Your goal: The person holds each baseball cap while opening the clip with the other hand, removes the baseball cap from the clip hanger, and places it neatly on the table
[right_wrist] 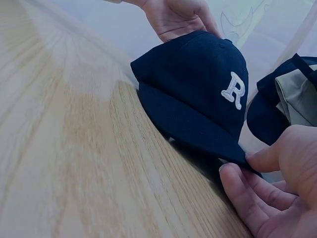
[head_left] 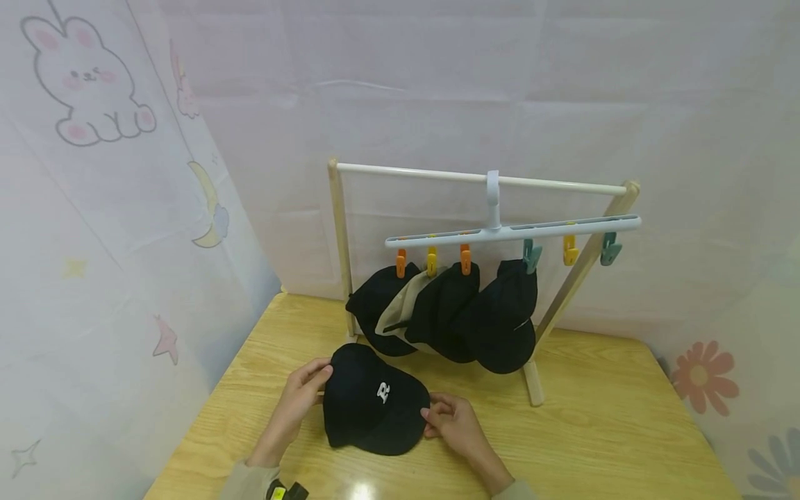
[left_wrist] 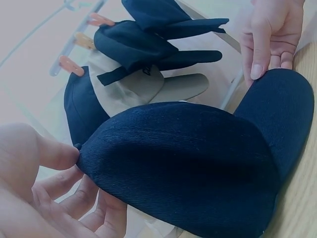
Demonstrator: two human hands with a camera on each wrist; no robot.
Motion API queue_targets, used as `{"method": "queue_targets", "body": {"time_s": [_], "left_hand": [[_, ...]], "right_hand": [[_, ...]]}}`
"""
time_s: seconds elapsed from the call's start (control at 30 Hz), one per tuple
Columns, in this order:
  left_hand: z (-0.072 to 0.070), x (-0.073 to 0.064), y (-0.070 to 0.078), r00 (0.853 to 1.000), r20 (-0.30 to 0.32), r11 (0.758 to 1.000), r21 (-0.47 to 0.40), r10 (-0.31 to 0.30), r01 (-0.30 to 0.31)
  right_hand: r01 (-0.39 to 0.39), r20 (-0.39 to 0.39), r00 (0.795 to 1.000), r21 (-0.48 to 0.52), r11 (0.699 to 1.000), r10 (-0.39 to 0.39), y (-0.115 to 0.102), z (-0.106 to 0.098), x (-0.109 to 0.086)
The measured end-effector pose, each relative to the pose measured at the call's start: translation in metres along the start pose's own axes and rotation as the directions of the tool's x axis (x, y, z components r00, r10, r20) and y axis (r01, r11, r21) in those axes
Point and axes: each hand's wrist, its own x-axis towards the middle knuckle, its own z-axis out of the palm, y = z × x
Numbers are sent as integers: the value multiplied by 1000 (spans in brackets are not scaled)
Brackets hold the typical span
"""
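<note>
A black baseball cap point(head_left: 359, 403) with a white letter R on its front is held just over the wooden table, brim toward the right. My left hand point(head_left: 304, 390) pinches the back of its crown between thumb and fingers, as the left wrist view shows. On the other side, my right hand point(head_left: 455, 421) pinches the edge of the brim point(right_wrist: 193, 124), thumb on top and fingers beneath. Behind the cap, several caps hang from a pale blue clip hanger point(head_left: 512, 232): black ones point(head_left: 503, 319) and a beige one point(head_left: 400, 305) among them.
The hanger hooks over the white bar point(head_left: 412, 171) of a wooden-legged rack point(head_left: 340, 243) at the back of the table point(head_left: 600, 417). Toward its right end, a yellow clip point(head_left: 570, 251) and a green clip point(head_left: 610, 250) hold nothing. Printed cloth surrounds the table.
</note>
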Motion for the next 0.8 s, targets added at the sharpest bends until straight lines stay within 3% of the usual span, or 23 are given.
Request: {"method": "queue_targets", "body": {"time_s": [0.27,0.8], "left_hand": [[-1,-1,-3,1000,12,1000,-3,-12,12],[-5,0,-5,997,58,998,40,-53,51]], "right_hand": [[5,29,1000,-84,996,-3,3,-2,-2],[-16,59,998,-64,998,19,0,-1,-11]]}}
